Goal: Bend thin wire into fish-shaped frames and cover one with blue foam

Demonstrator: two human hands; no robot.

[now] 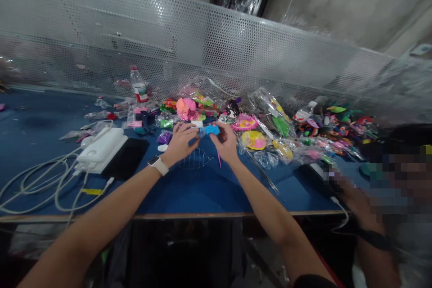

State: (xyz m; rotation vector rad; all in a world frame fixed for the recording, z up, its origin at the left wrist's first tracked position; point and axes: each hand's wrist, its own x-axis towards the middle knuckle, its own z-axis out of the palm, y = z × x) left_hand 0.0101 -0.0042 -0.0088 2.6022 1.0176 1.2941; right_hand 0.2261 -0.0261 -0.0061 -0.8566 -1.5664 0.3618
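Observation:
Over the middle of the table, a bright blue lump [211, 129], looking like soft modelling clay, is held between my two hands. My left hand [183, 143] is closed on its left end, where clear wrapping seems to show. My right hand [227, 143] pinches its right end between thumb and fingers. A small white piece [196, 123] shows just behind my left fingers. Below the hands lies a thin clear plastic wrapper [195, 159]. A purple packet [164, 137] sits left of my left hand, and a thin pink stick [219, 160] is under my right hand.
Colourful clay pieces [186, 108] and plastic bags are heaped along the back. A bottle [138, 84] stands by the perforated metal screen [189, 31]. At left lie a white power bank [101, 150], a black phone [126, 158] and cables. Another person's hand [351, 193] is at right.

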